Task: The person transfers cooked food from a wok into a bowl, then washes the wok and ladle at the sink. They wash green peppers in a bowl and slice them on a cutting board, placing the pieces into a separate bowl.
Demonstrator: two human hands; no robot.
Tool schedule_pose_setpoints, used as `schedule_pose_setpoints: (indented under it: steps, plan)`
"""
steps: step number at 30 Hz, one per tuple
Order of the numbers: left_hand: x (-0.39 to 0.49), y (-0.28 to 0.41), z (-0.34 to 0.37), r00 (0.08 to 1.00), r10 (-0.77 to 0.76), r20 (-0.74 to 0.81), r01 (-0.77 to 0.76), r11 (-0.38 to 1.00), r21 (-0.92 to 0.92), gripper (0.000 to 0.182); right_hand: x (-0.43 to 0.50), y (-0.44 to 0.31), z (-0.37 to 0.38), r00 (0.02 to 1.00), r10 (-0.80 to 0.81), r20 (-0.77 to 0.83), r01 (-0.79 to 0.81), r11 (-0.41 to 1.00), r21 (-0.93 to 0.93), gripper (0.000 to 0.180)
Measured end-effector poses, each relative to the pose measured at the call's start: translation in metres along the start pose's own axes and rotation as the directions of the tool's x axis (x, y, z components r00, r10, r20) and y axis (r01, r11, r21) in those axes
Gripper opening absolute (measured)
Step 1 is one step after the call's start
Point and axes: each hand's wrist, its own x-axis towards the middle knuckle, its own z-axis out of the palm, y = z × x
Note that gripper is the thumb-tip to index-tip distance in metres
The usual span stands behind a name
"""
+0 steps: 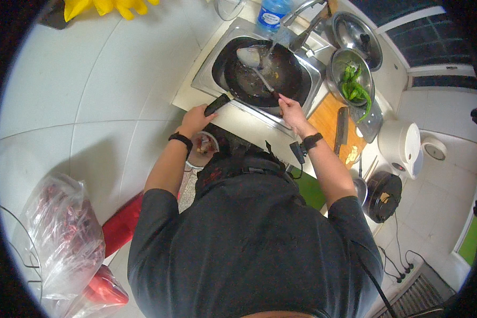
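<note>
A dark wok (292, 89) sits inside the stainless-steel sink (206, 77), with cloudy water and a few scraps in it. My left hand (196, 119) is wrapped around its black handle (218, 104), at the near left corner of the sink. In my right hand (294, 114) is the dark end of a metal ladle or spatula (265, 80), which slants down into the wok. Its broad head (248, 57) lies toward the far side of the pan. Water (271, 47) runs from the faucet (302, 14) into the wok beside that head.
Right of the sink, green peppers (353, 85) fill a steel bowl (334, 67). A cleaver (342, 127) and chopped pale pieces (353, 154) lie on a wooden cutting board (322, 111). Beyond stands a white rice cooker (397, 143). A waste bin (202, 149) is below my left hand.
</note>
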Motion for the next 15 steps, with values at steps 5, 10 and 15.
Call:
schedule_pose_setpoints:
  steps: [5,10,15]
  plan:
    - [0.001,-0.002,0.003,1.000,-0.010,-0.007,0.010,1.000,0.013,0.046,0.005,0.009,0.003,0.963,-0.222,-0.150,0.187,0.958,-0.218,0.038]
    - [0.001,-0.005,0.007,0.998,0.034,-0.054,-0.032,0.999,0.037,0.046,0.000,-0.007,-0.031,0.897,-0.414,-0.153,0.307,0.834,-0.458,0.036]
    - [0.001,-0.007,0.008,0.996,0.044,-0.076,-0.043,0.999,0.015,0.048,-0.015,-0.052,-0.109,0.929,-0.368,-0.044,0.213,0.626,-0.750,0.035]
